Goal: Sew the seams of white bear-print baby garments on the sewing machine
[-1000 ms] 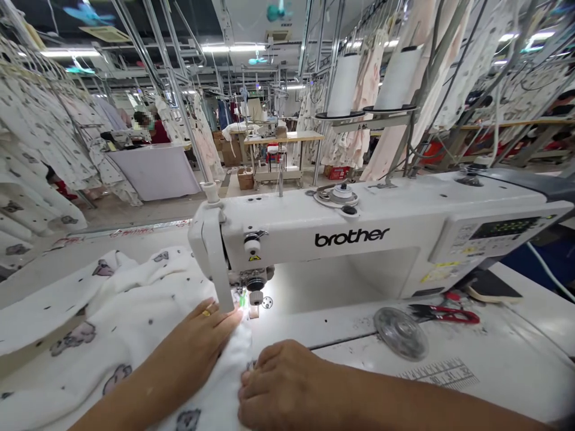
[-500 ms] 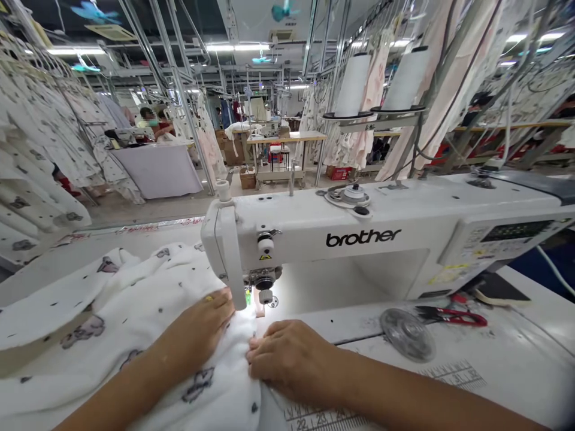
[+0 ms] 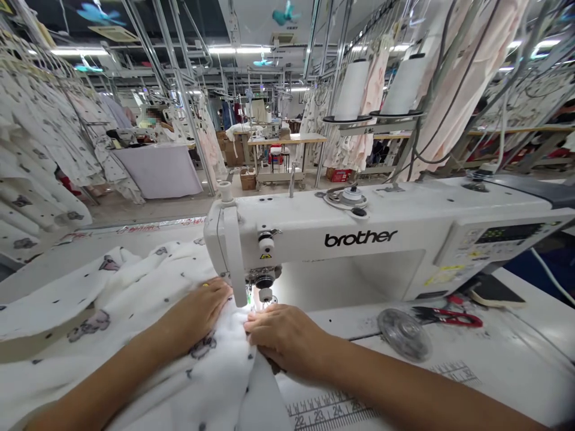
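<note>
White fleecy fabric with grey printed figures and small dark specks is spread under the head of a white sewing machine. My left hand, with a ring on one finger, lies flat on the fabric just left of the needle area; its fingertips are close to the machine head. On the other side, my right hand has its fingers closed on the fabric's right edge, just in front of the lit presser foot area. The needle itself is hidden behind the machine head and my fingers.
To the right on the machine table lie a clear round plastic disc, red-handled thread snips and a dark pad. Printed ruler marks run along the near table. Two white thread cones stand behind the machine. Printed garments hang at left.
My right hand has moved forward, closer to the needle area, along with the fabric edge. The fabric near my hands has shifted forward under the machine head. My left hand has moved slightly.
</note>
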A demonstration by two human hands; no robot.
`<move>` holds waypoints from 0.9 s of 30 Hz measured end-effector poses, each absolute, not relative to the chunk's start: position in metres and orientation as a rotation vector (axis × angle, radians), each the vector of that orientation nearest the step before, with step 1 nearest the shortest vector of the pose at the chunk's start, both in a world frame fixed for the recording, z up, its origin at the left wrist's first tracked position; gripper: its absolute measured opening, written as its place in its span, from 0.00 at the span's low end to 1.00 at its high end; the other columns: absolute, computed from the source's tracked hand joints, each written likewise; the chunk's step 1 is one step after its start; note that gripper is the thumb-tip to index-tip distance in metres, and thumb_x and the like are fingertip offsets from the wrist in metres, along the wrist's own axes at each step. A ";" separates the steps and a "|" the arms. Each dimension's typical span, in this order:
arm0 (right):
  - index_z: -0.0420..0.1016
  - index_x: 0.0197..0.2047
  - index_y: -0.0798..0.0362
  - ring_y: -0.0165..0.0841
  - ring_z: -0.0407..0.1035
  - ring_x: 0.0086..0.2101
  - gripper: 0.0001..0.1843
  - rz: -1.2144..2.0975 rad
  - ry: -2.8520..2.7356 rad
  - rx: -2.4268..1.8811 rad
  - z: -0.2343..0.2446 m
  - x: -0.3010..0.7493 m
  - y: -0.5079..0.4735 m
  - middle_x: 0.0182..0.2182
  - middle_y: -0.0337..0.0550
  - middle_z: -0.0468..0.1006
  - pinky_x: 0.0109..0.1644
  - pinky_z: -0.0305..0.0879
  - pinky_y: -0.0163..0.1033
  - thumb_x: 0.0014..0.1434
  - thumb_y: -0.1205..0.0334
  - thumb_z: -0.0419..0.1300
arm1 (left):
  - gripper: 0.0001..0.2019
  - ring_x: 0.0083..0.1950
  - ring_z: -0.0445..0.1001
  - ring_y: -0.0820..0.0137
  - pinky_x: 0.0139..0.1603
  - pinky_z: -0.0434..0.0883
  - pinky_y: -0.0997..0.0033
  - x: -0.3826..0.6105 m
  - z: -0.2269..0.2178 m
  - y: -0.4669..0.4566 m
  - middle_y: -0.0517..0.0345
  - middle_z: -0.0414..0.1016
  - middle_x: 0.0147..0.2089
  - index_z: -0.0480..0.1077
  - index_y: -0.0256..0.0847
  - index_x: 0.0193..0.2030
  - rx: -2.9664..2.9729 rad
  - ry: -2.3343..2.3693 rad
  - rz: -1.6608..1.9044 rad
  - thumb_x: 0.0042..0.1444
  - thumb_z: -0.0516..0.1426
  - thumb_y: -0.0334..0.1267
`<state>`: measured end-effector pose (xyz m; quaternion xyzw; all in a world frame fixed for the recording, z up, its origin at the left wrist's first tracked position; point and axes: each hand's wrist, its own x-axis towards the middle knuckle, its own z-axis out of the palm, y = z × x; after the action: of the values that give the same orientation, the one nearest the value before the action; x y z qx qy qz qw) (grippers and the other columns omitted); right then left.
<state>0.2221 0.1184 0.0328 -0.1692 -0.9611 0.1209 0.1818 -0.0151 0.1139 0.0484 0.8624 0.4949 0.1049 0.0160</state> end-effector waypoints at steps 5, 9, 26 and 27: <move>0.70 0.38 0.55 0.30 0.68 0.45 0.05 0.244 -2.634 -0.354 0.037 0.231 0.116 0.39 0.42 0.77 0.51 0.60 0.35 0.66 0.71 0.54 | 0.13 0.50 0.75 0.65 0.48 0.75 0.65 0.002 0.065 0.072 0.52 0.75 0.50 0.69 0.43 0.51 2.719 1.549 0.438 0.66 0.47 0.33; 0.68 0.36 0.55 0.33 0.65 0.38 0.05 0.005 -2.609 -0.220 0.032 0.234 0.112 0.35 0.41 0.74 0.44 0.59 0.39 0.65 0.67 0.54 | 0.21 0.52 0.76 0.60 0.45 0.78 0.65 0.020 0.047 0.032 0.48 0.76 0.53 0.63 0.39 0.59 2.860 1.525 0.638 0.61 0.55 0.44; 0.68 0.37 0.53 0.31 0.68 0.46 0.06 -0.128 -2.721 0.059 0.037 0.236 0.104 0.39 0.45 0.76 0.54 0.61 0.38 0.66 0.69 0.53 | 0.13 0.42 0.79 0.69 0.42 0.77 0.75 -0.004 0.066 0.046 0.60 0.79 0.42 0.71 0.46 0.49 2.346 1.533 0.688 0.63 0.48 0.35; 0.68 0.38 0.53 0.30 0.69 0.43 0.06 -0.115 -2.734 0.048 0.036 0.236 0.104 0.36 0.44 0.77 0.52 0.62 0.37 0.67 0.69 0.52 | 0.11 0.39 0.79 0.70 0.39 0.77 0.76 0.004 0.062 0.044 0.61 0.79 0.39 0.70 0.46 0.46 2.342 1.543 0.690 0.64 0.48 0.35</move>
<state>0.2355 0.1043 0.0357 0.0172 -0.9786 -0.0413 0.2009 0.0037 0.0440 0.0616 0.8043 0.5299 0.2371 0.1264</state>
